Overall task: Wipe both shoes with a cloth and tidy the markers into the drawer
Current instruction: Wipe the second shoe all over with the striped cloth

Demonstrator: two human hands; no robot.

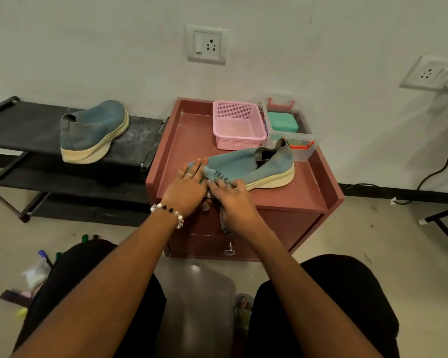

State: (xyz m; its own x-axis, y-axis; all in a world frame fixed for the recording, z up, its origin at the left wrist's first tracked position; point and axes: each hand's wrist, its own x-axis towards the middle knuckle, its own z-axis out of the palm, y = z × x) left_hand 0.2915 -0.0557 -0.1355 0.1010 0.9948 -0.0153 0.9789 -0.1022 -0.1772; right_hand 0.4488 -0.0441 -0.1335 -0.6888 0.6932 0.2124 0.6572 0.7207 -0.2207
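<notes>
A blue knit shoe (254, 166) with a cream sole lies on top of the maroon cabinet (290, 200), toe pointing left. My left hand (188, 186) rests on the toe with straight fingers. My right hand (232, 200) holds a striped bluish cloth (214, 174) against the toe, and the cloth's tail hangs down in front of the cabinet. The second blue shoe (93, 133) stands on the black rack (23, 125) at left. Several markers (44, 255) lie on the floor at lower left, partly hidden by my knee. The drawer front with its metal knob (229, 250) is shut.
A pink basket (238, 125) and a clear box holding a teal item (282, 122) stand at the back of the cabinet top. A plastic bag (34, 275) lies by the markers. A black cable (440, 169) runs down the right wall.
</notes>
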